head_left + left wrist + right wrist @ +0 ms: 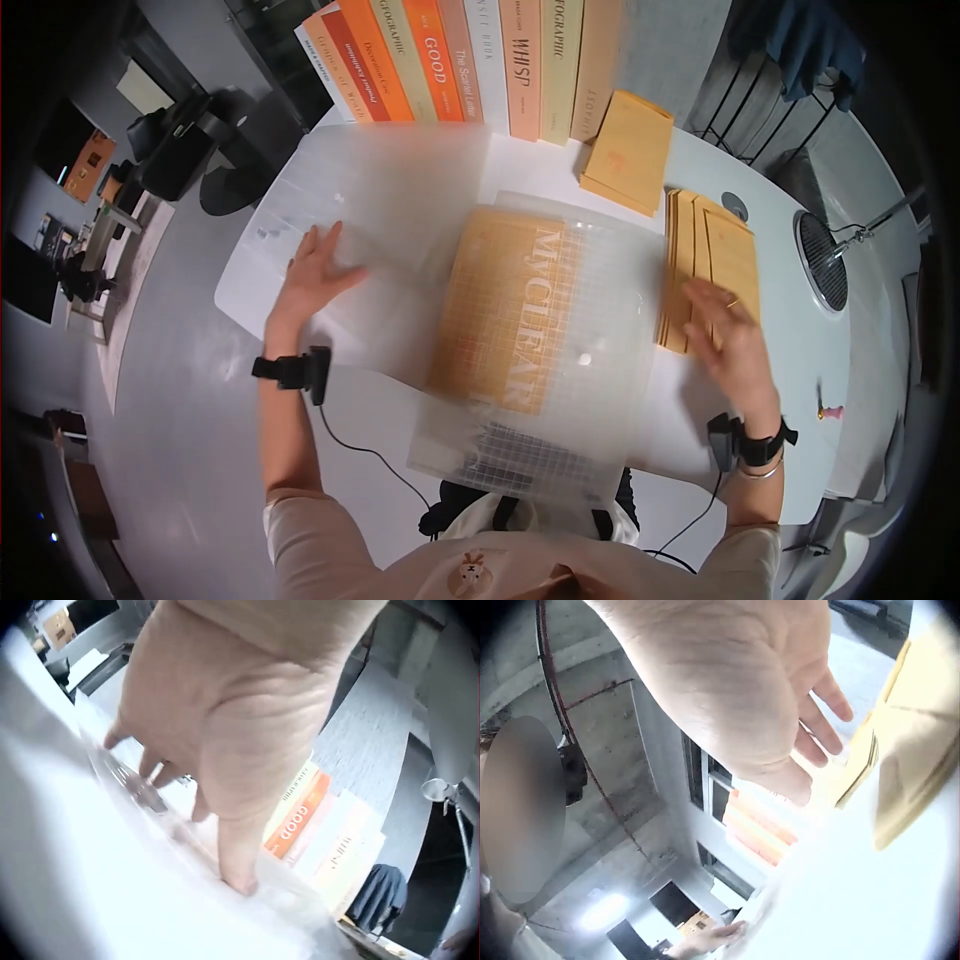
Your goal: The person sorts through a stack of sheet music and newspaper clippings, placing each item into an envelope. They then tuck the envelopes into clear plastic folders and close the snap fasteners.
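Note:
The left hand (318,272) lies with spread fingers on a stack of frosted clear bags (410,190) at the table's left; its thumb presses the plastic in the left wrist view. In the middle, a frosted bag printed MyCLEAR (610,300) lies with a yellow-orange envelope (480,300) showing through it; its lower end reaches past the table's front edge. The right hand (735,345), fingers loosely bent and holding nothing visible, is over the lower part of the yellow envelopes (735,250) at the right. Whether it touches them, I cannot tell.
Books (480,70) stand in a row along the back. Another yellow envelope pile (628,150) lies beside them. A round dark disc (735,206), a round black mesh object (822,260) on an arm and a small pink item (831,412) are at the right.

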### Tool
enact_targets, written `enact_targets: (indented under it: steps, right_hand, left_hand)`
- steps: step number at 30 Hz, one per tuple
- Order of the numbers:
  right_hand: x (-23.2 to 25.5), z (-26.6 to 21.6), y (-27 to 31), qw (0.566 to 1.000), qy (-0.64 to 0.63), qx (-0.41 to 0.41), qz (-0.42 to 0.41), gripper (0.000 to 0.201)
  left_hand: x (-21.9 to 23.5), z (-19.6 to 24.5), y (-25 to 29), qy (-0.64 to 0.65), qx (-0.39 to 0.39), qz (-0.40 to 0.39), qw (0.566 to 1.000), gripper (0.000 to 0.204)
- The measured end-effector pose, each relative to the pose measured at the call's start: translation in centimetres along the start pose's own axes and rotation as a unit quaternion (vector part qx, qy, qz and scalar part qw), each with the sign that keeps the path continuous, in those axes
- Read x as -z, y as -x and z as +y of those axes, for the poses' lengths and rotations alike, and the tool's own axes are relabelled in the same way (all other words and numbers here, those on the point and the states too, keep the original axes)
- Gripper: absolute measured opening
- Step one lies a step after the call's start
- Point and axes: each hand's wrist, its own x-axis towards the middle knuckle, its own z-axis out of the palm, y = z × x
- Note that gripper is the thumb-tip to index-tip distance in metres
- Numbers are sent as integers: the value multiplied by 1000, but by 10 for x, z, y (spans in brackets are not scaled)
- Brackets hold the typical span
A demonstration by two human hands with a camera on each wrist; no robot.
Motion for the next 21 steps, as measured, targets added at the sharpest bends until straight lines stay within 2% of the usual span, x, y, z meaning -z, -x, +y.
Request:
enact_targets:
  steps: [2,3,6,7,10,12,13,16,18,20,21]
  right_hand:
    - [8,18,5,998,23,-47,20,36]
    - [11,26,7,997,32,-68,31,35]
    - [16,46,12,995,48,-76,43,34]
    - [17,48,12,994,41,-86,46,34]
    - [20,57,14,990,57,-114,53,35]
    - [19,67,20,986,78,-122,78,34]
    - [18,73,24,983,90,-128,91,34]
    - [15,92,38,975,96,-166,108,36]
    - [14,99,44,966,84,-214,115,39]
    - [13,101,43,956,61,-267,108,45]
    - [13,102,43,949,46,-298,95,48]
  left_hand:
    - [19,-11,11,96,-48,-40,993,84]
    - [24,-17,12,107,-52,-32,992,83]
    - [39,-32,-4,165,111,15,980,88]
    - [46,-10,-10,178,155,74,969,97]
    - [39,10,-58,156,200,123,959,108]
    - [25,19,-87,45,219,77,972,114]
    - [16,21,-101,-11,223,56,973,116]
    - [-12,-2,-122,31,210,138,967,121]
    - [-39,-52,-144,104,151,264,947,108]
    - [-9,-3,-105,363,141,229,892,87]
    - [4,12,-96,388,95,246,883,82]
